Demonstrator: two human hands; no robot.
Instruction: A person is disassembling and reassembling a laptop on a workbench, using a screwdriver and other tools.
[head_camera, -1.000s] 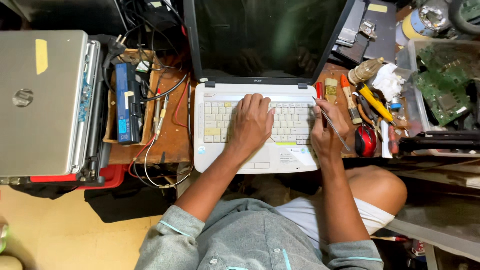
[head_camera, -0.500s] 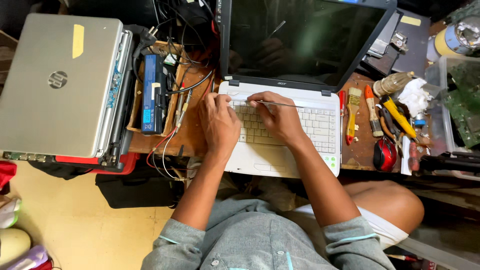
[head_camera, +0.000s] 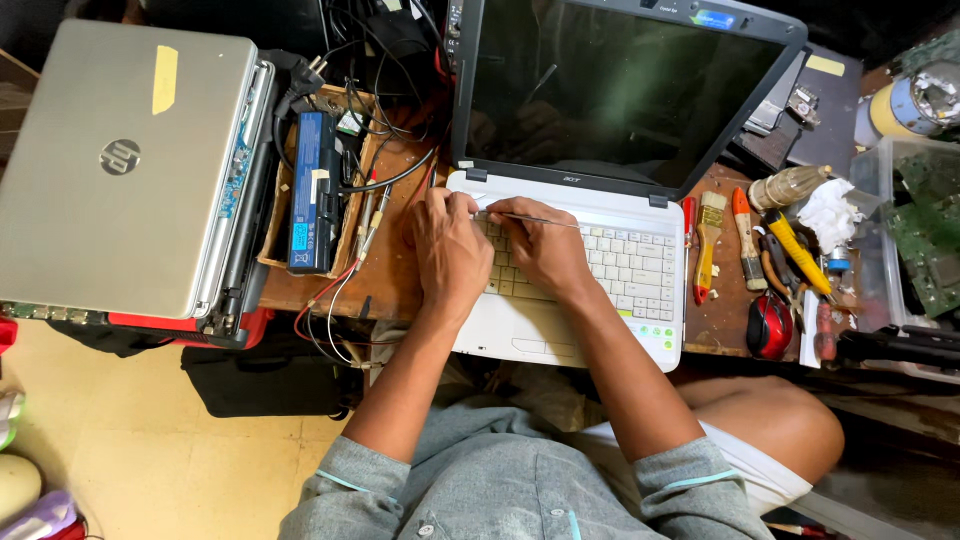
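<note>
1. White-cased open laptop (head_camera: 640, 330) with a dark screen sits on a worn wooden worktable (head_camera: 395, 270), both hands of a seated person resting on the upper left of its keyboard.
2. Pinched closed between thumb and fingers, the right hand (head_camera: 545, 245) holds a thin metal pick (head_camera: 530, 217), whose shaft runs to the right from the grip along the top key row.
3. Just left of that grip, the left hand (head_camera: 448, 250) lies knuckles-up with curled fingers pressing the keyboard's corner; whether it holds anything cannot be told.
4. Right of the grip, beyond the laptop's edge, lie a flat yellow-handled paintbrush (head_camera: 708, 245), an orange-handled screwdriver (head_camera: 745, 235) and a red-and-black computer mouse (head_camera: 768, 325).
5. Left of the hands, a blue-labelled black battery pack (head_camera: 315, 190) rests in a shallow wooden tray amid tangled cables.
6. Farther left, a closed silver laptop (head_camera: 130, 165) with a strip of yellow tape on its lid lies on top of other gear.
</note>
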